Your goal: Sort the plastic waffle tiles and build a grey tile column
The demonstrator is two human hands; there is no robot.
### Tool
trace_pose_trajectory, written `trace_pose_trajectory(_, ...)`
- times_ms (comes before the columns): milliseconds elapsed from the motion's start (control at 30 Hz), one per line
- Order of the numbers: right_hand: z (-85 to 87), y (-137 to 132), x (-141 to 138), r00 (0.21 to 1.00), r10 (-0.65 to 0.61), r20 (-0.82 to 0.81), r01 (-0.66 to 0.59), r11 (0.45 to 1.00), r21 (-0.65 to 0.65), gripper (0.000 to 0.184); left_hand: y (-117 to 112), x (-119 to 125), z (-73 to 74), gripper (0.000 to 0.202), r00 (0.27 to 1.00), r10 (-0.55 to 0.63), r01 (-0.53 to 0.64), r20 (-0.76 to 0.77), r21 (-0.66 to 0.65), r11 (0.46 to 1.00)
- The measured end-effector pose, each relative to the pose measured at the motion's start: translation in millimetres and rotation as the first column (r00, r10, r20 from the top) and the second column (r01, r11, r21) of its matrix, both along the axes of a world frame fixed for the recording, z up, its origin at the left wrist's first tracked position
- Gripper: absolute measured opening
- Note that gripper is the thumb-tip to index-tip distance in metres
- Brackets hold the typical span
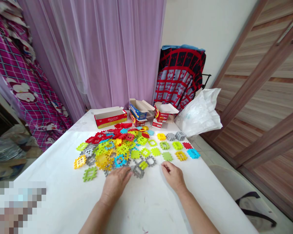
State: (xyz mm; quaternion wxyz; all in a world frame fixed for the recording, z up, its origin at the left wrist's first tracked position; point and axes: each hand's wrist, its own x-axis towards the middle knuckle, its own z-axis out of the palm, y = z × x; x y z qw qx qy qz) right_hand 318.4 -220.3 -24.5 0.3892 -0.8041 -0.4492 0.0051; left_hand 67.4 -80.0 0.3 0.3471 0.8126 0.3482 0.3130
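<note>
Interlocking tiles [123, 149]: moulded plastic, smooth, slight sheen. Tabletop [146, 204]: smooth white surface, matt. Open cartons [110, 121], far edge: printed card, outsides lightly glossy, insides matt. Sack [199, 112], far right corner: crinkled white plastic. Curtain [112, 52]: thin cloth, soft sheen. Wardrobe doors [266, 68]: wood-grain panels, low gloss.

You face a lilac curtain [104, 58]; wooden wardrobe [263, 94] at your right; red-and-black cloth [180, 71] between them.

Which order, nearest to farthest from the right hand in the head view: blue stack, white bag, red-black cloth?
1. Blue stack: ahead, right of the right hand.
2. White bag: beyond the stack.
3. Red-black cloth: behind the bag.
</note>
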Motion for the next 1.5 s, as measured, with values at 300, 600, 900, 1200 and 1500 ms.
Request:
trace_pose_trajectory(300,5.0,-1,-6,0.998,0.056,0.033,-0.059,0.992,0.107,0.024,7,3,10.8,0.066,0.948,0.289,-0.166,0.135,-0.565,0.808)
trace_pose_trajectory(600,34.9,7,-71,0.857,0.433,0.280,-0.474,0.875,0.098,0.067,-16,16,18.1,0.055,0.972,0.166,0.013,0.165,-0.748,0.663)
trace_pose_trajectory(900,37.8,6,-78,0.830,0.490,0.268,-0.513,0.858,0.019,0.055,-18,19,19.2,0.059,0.981,0.120,0.039,0.156,-0.753,0.657)
trace_pose_trajectory(1200,31.8,4,-70,0.915,0.288,0.283,-0.341,0.927,0.156,0.047,-15,16,27.3,0.074,0.941,0.258,-0.003,0.218,-0.759,0.651)
trace_pose_trajectory(1500,36.9,2,47,0.963,-0.170,0.208,0.119,0.964,0.236,0.034,9,2,3.2,0.073,0.898,0.345,-0.156,0.275,-0.533,0.832)
